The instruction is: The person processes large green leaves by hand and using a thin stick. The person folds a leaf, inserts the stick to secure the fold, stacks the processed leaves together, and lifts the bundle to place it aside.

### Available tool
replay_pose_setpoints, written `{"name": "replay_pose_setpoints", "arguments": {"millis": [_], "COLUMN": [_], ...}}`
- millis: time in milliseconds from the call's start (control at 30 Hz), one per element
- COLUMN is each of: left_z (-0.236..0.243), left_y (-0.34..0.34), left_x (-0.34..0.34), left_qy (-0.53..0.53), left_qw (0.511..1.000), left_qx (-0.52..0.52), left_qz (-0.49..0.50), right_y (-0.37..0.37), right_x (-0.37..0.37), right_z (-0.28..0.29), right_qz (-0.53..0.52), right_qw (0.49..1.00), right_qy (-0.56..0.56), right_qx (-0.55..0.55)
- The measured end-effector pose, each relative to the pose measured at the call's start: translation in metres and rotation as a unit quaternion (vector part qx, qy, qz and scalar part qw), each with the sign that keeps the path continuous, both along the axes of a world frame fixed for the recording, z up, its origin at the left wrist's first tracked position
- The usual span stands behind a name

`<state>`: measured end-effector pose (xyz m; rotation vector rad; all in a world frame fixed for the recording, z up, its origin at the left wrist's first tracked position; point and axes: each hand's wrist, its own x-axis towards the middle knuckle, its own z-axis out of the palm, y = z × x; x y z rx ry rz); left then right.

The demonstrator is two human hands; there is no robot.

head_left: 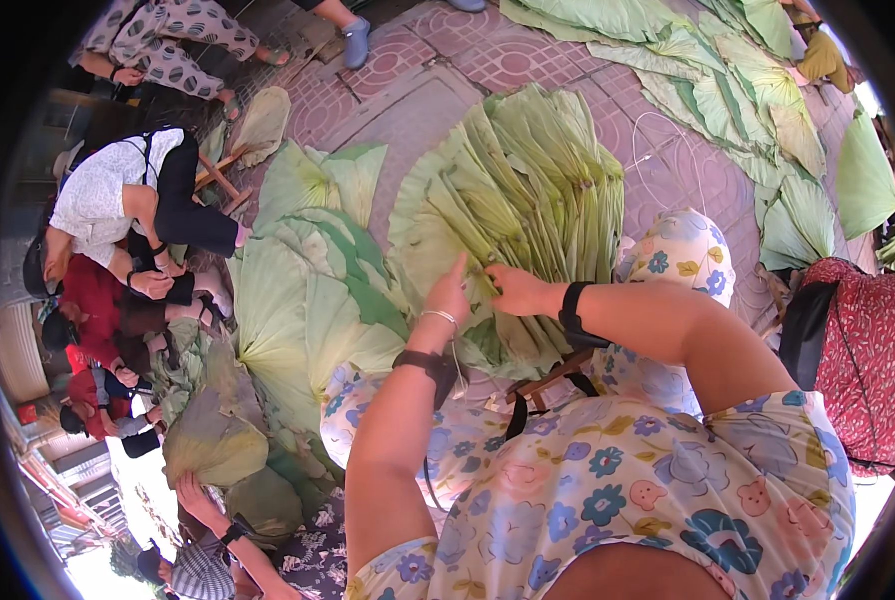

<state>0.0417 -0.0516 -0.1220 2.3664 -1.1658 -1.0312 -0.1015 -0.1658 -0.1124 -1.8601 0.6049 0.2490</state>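
A thick bundle of folded, pale green lotus leaves (538, 180) lies on the paving in front of me, its creased edges fanned side by side. At its near left side, my left hand (448, 297) is closed, with the index finger stretched up along a leaf. A thin pale string (457, 358) hangs down from beneath that hand. Just to the right, my right hand (523, 290) is closed in a pinch against the bundle's near edge. What sits between its fingertips is too small to make out. Both hands are close together, slightly apart.
Large loose lotus leaves (308, 300) spread at my left, and more leaves (708, 80) cover the ground at the far right. A white cord (644, 157) loops over the paving right of the bundle. Several people sit along the left, one in a white top (103, 200).
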Motion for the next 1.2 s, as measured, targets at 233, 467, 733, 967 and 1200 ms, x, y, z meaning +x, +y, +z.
{"name": "replay_pose_setpoints", "arguments": {"millis": [233, 467, 733, 967, 1200], "left_z": [-0.009, -0.018, -0.038, -0.044, -0.011], "left_y": [0.016, 0.029, 0.036, 0.039, 0.026], "left_x": [0.006, 0.016, 0.026, 0.029, 0.012], "left_qy": [-0.082, -0.024, -0.044, -0.026, 0.179], "left_qw": [0.996, 1.0, 0.999, 0.999, 0.948], "left_qx": [0.028, 0.016, 0.008, 0.02, 0.0], "left_qz": [-0.009, 0.001, 0.014, 0.032, 0.262], "right_y": [0.017, 0.02, -0.017, 0.021, 0.028], "right_x": [0.026, 0.023, 0.006, 0.004, 0.016], "right_z": [0.001, 0.002, 0.003, -0.006, 0.001], "right_qz": [0.1, 0.18, -0.155, -0.063, 0.087], "right_qw": [0.995, 0.98, 0.985, 0.995, 0.995], "right_qy": [-0.024, -0.064, -0.049, -0.044, -0.055], "right_qx": [0.022, 0.058, -0.059, -0.062, 0.013]}}
